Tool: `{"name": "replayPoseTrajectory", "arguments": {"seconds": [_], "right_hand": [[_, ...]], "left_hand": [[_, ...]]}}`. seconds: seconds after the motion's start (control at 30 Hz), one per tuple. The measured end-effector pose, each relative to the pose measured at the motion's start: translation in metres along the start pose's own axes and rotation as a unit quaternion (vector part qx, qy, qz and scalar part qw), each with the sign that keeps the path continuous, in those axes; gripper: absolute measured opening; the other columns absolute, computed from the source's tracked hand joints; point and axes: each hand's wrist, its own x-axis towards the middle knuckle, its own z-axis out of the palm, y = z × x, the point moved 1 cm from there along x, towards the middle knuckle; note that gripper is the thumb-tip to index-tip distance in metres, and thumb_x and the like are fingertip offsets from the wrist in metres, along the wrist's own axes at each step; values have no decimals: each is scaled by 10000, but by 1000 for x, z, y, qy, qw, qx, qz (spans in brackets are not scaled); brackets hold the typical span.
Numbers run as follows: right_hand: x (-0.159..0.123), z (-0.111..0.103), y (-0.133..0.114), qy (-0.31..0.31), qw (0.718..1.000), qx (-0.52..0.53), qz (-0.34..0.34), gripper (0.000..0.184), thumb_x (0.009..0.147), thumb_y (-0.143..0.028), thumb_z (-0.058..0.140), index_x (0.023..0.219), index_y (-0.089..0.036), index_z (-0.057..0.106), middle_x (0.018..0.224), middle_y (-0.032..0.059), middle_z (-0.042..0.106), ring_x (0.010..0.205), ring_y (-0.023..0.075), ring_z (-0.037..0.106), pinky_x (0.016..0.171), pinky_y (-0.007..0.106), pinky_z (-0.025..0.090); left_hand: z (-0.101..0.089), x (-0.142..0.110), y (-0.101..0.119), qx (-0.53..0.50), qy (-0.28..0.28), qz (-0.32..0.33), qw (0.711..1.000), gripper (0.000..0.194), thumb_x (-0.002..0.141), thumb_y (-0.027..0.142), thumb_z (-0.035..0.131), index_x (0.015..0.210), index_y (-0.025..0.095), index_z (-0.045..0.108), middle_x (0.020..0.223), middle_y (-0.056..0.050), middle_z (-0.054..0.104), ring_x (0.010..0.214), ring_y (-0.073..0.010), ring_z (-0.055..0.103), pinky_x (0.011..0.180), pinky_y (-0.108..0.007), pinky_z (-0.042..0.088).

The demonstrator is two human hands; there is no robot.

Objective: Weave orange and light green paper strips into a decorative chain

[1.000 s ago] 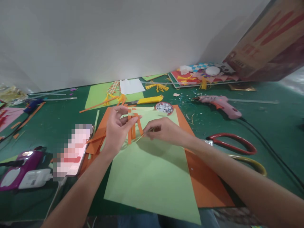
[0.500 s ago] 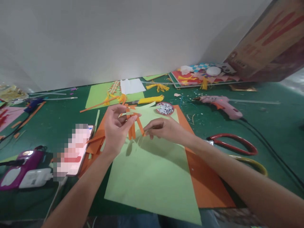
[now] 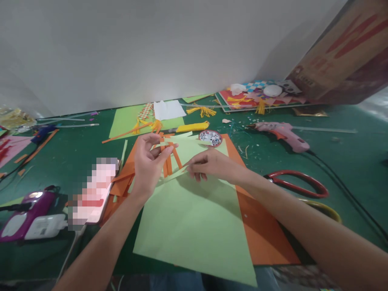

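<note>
Orange paper strips (image 3: 168, 165) crossed by pale green strips hang in front of me, pinched between the thumb and fingers of my left hand (image 3: 149, 163). To their right, my right hand (image 3: 209, 165) has its fingers closed on the end of a pale green paper strip (image 3: 176, 174), which slants down to the left across the orange strips' lower ends. Whether that strip passes in front of or behind each orange one is hard to tell. Below both hands lies a pale green paper sheet (image 3: 194, 230), over an orange sheet (image 3: 266, 234).
A pink glue gun (image 3: 285, 133) and red-handled scissors (image 3: 297, 184) lie on the right. Behind the hands are a yellow cutter (image 3: 193, 127) and a round dish of small beads (image 3: 210, 138). A phone (image 3: 97, 194) and a purple power adapter (image 3: 28, 214) sit left.
The green strip at my right hand now stretches left across the lower ends of the orange strips. My right fingers have shifted slightly; my left hand keeps its pinch.
</note>
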Motion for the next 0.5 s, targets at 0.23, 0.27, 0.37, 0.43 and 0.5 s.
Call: {"name": "replayPoseTrajectory", "arguments": {"seconds": [0.23, 0.27, 0.37, 0.43, 0.5], "right_hand": [[-2, 2, -3, 8, 999, 32, 30, 162, 748, -115, 580, 609, -141, 660, 510, -27, 603, 409, 49, 519, 454, 164, 437], [-2, 2, -3, 7, 999, 38, 31, 180, 751, -120, 583, 584, -142, 646, 506, -29, 601, 406, 48, 520, 458, 163, 440], [0, 4, -1, 8, 998, 56, 28, 205, 758, -130, 585, 558, -144, 627, 500, -32, 598, 405, 47, 527, 466, 163, 449], [1, 5, 0, 17, 997, 69, 23, 177, 754, -122, 582, 591, -147, 645, 506, -35, 603, 408, 49, 533, 470, 166, 455], [2, 6, 2, 24, 997, 73, 19, 163, 747, -113, 580, 605, -147, 653, 509, -36, 605, 412, 51, 539, 476, 167, 461]], "left_hand": [[0, 0, -1, -6, 20, -12, 1000, 333, 672, 168, 741, 900, 209, 502, 882, 29, 508, 725, -144, 711, 761, -256, 568], [0, 0, -1, -8, 21, -14, 1000, 332, 671, 162, 740, 898, 207, 501, 881, 29, 508, 728, -144, 711, 764, -254, 566], [-1, 1, -2, -10, 26, -21, 999, 333, 667, 162, 739, 892, 202, 497, 878, 27, 519, 749, -150, 712, 774, -256, 565], [-1, 1, -3, -9, 25, -24, 999, 339, 668, 170, 740, 901, 203, 495, 885, 22, 539, 758, -156, 712, 776, -268, 567], [-1, 1, -4, -10, 24, -27, 999, 344, 668, 175, 740, 906, 207, 494, 891, 16, 557, 761, -162, 713, 778, -281, 569]]}}
